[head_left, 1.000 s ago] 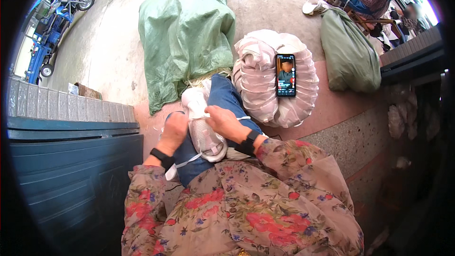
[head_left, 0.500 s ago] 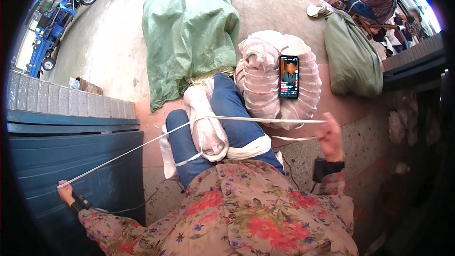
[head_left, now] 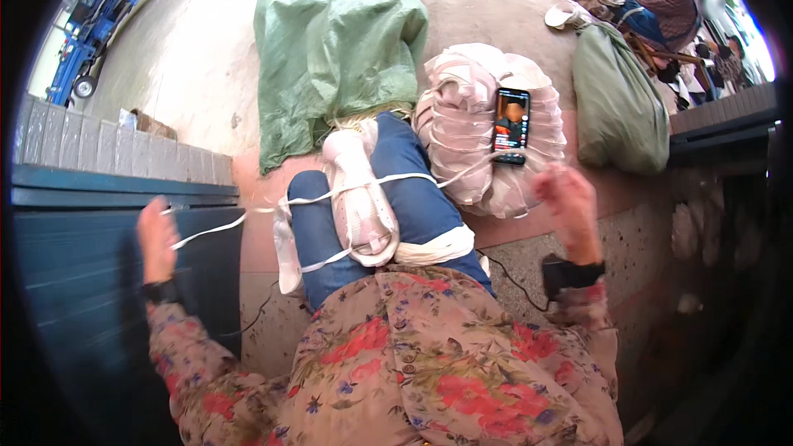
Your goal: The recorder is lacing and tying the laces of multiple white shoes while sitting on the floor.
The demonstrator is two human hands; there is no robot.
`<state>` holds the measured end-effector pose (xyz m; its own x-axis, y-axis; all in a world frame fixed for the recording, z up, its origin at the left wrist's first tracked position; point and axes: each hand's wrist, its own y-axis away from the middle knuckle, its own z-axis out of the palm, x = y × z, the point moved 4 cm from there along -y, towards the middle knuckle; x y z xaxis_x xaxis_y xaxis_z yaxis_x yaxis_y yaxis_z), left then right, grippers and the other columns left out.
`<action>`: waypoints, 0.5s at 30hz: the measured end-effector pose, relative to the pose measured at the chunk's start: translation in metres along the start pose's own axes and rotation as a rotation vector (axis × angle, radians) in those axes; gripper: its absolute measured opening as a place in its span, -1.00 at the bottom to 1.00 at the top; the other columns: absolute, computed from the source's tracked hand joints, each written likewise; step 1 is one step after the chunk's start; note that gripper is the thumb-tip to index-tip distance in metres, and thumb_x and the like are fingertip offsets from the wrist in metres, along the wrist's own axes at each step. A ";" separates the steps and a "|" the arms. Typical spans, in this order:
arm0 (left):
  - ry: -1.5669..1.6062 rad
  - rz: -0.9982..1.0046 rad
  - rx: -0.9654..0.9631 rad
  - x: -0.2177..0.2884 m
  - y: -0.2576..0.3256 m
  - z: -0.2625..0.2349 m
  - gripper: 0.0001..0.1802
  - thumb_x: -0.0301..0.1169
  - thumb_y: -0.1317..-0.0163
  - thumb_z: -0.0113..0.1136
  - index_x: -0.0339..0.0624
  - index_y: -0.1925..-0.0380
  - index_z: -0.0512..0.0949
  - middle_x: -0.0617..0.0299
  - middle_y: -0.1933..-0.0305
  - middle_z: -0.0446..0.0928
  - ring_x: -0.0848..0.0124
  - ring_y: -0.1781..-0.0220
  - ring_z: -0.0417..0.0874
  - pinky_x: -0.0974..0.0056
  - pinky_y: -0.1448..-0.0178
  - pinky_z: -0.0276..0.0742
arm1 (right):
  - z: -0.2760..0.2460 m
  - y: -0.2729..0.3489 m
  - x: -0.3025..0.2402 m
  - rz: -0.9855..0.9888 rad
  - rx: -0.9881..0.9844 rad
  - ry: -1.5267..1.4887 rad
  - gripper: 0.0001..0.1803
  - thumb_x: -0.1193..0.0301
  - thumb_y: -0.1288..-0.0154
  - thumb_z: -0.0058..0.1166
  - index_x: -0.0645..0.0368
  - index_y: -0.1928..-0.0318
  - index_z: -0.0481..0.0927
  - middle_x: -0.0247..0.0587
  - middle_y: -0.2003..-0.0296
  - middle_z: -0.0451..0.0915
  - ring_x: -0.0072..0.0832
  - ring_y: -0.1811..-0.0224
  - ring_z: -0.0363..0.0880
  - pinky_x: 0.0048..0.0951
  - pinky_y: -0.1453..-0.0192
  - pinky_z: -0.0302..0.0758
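A pale pink shoe upper point(head_left: 363, 213) lies lengthwise between my thighs, toe away from me. A thin white shoelace point(head_left: 310, 200) runs across it and both legs, slack and wavy. At the left, my left hand point(head_left: 157, 239) is raised, fingers together, with the lace's left end at its palm. My right hand point(head_left: 568, 202) is lifted at the right, its fingers loosely curled, blurred, with nothing visible in them. The lace's right end floats just short of those fingers, over a bundle of pink uppers point(head_left: 462, 132). A hank of white laces point(head_left: 434, 246) rests on my right thigh.
A phone point(head_left: 512, 124) with a lit screen lies on the bundle. Beyond my knees is a green sack point(head_left: 339, 33). Another full sack point(head_left: 619, 103) stands near a seated person point(head_left: 665, 8). Blue panels point(head_left: 99, 281) border my left; a blue cart point(head_left: 91, 33) is beyond.
The lace was taut between my widespread hands and is now slack. My left hand has come inward and up; the lace's right end is away from my right hand, which has risen slightly.
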<state>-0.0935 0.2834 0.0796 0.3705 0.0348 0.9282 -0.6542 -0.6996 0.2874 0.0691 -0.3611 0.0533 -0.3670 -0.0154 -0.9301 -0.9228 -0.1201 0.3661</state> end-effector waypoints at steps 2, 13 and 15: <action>0.006 -0.115 -0.135 -0.021 0.020 0.087 -0.91 -0.37 -0.24 0.00 0.00 0.25 0.43 0.55 0.67 0.21 0.75 0.75 0.14 0.59 0.78 0.00 | 0.059 -0.010 0.036 0.013 -0.195 0.077 -0.87 0.38 -0.24 0.00 0.17 0.33 0.55 -0.28 0.35 0.57 -0.43 0.24 0.49 -0.40 0.15 0.43; -0.158 -0.349 -0.701 -0.059 0.101 0.284 -0.79 -0.41 -0.27 -0.05 -0.38 0.26 0.44 0.13 0.36 0.52 0.44 0.41 0.58 0.42 0.36 0.50 | 0.215 -0.053 0.076 -0.779 -0.555 1.091 -0.91 0.44 -0.04 -0.02 0.06 0.47 0.57 -0.24 0.48 0.55 -0.29 0.33 0.51 -0.26 0.28 0.32; -0.118 -0.407 -0.666 -0.064 0.101 0.291 -0.79 -0.41 -0.27 -0.07 -0.37 0.27 0.43 0.13 0.34 0.51 0.43 0.38 0.58 0.41 0.34 0.50 | 0.219 -0.065 0.074 -0.882 -0.479 1.026 -0.91 0.44 -0.02 -0.02 0.06 0.47 0.57 -0.27 0.42 0.55 -0.32 0.25 0.48 -0.27 0.23 0.31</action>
<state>0.0087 0.0023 -0.0198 0.7086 0.0941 0.6994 -0.6958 -0.0719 0.7146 0.0760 -0.1374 -0.0330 0.7294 -0.4329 -0.5297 -0.5972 -0.7806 -0.1844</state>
